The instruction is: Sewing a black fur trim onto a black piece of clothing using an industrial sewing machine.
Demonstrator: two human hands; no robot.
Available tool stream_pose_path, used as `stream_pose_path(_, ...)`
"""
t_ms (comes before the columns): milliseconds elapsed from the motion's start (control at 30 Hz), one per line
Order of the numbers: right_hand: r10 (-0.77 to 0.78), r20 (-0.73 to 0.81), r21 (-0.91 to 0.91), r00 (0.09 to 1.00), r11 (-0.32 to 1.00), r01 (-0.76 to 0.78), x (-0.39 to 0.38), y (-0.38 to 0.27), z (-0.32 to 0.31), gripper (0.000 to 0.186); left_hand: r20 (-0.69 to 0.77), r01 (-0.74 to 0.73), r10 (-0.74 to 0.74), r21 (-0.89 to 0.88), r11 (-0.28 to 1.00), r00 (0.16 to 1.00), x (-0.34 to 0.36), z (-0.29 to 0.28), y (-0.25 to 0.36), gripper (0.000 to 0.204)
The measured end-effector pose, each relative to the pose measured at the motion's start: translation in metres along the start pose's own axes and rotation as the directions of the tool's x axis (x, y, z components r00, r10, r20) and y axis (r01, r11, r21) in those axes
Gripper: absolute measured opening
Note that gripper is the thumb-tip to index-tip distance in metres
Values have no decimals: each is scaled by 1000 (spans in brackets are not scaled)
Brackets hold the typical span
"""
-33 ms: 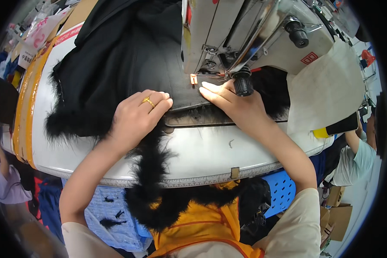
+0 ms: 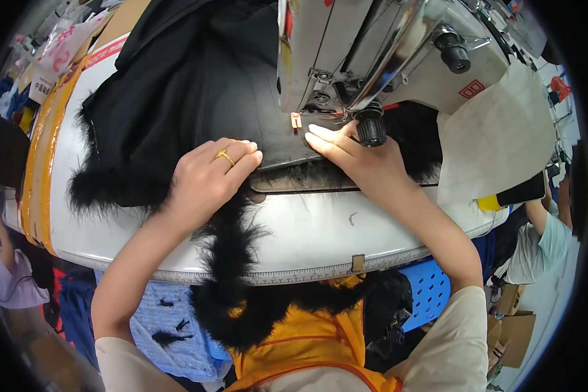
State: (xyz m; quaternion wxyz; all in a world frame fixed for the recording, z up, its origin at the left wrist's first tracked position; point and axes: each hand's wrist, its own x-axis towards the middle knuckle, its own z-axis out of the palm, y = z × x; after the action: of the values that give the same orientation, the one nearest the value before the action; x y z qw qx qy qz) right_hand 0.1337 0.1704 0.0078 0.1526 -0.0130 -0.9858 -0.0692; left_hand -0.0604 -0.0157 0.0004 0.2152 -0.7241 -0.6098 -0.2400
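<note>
- Cloth, orange with darker trim [image 2: 307, 356], folded softly over the lap; strip of black fur [image 2: 232, 251], fluffy and ragged-edged, drapes from beneath the left hand, over the table edge and across the lap.
- Blue plastic sheeting [image 2: 176, 310], crinkly, lower left, dark fur scraps [image 2: 170, 338] on it; perforated blue basket [image 2: 426, 294], lower right.
- White, smooth tabletop [image 2: 307, 228], curved near edge with ruler tape [image 2: 307, 274] and small tan block [image 2: 358, 263]; yellow tape [image 2: 36, 170] along left end.
- Left hand [image 2: 212, 171], gold ring on it, bunched fingers pressing near edge of black cloth; can't tell if grip pinches.
- Right hand [image 2: 366, 160]: grip open, fingers stretched on cloth just beside orange-and-white presser foot [image 2: 296, 121].
- Black cloth [image 2: 183, 98], smooth, creased, fur-edged at left; spread on tabletop, running under machine.
- Ribbed dark knob [image 2: 372, 124] blocks part of right hand; pale sewing machine [image 2: 307, 59] hides cloth behind it.
- Off-white fabric piece [image 2: 496, 137], limp, against machine's right side.
- Farther: seated person at right [image 2: 536, 245], another at left [image 2: 13, 277], cardboard boxes [image 2: 519, 336], plastic bags [image 2: 65, 46].
</note>
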Motion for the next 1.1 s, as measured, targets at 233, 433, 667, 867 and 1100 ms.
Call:
stream_pose_path(233, -14, -23, -112, 1000, 994, 11, -7, 19, 0, 46, -60, -58, 57, -18, 998, 997, 2, 4, 2, 19)
stream_pose_path(433, -59, -153, -258, 986, 966, 18, -4, 30, -9, 15, -80, -67, 62, -60, 996, 995, 15, 19, -7, 17)
stream_pose_path(667, 13, -167, -67, 986, 997, -24, -8, 44, -11, 25, -52, -82, 77, -92, 992, 996, 20, 23, -6, 29)
stream_pose_path(867, 220, 72, -138, 973, 968, -209, -11, 26, -41, 26, -51, -165, 161, -106, 981, 986, 24, 14, -14, 31)
stream_pose_path(1100, -69, -287, -244, 956, 970, -3, -2, 33, -23, 14, -73, -193, 188, -63, 979, 979, 23, 19, -19, 25)
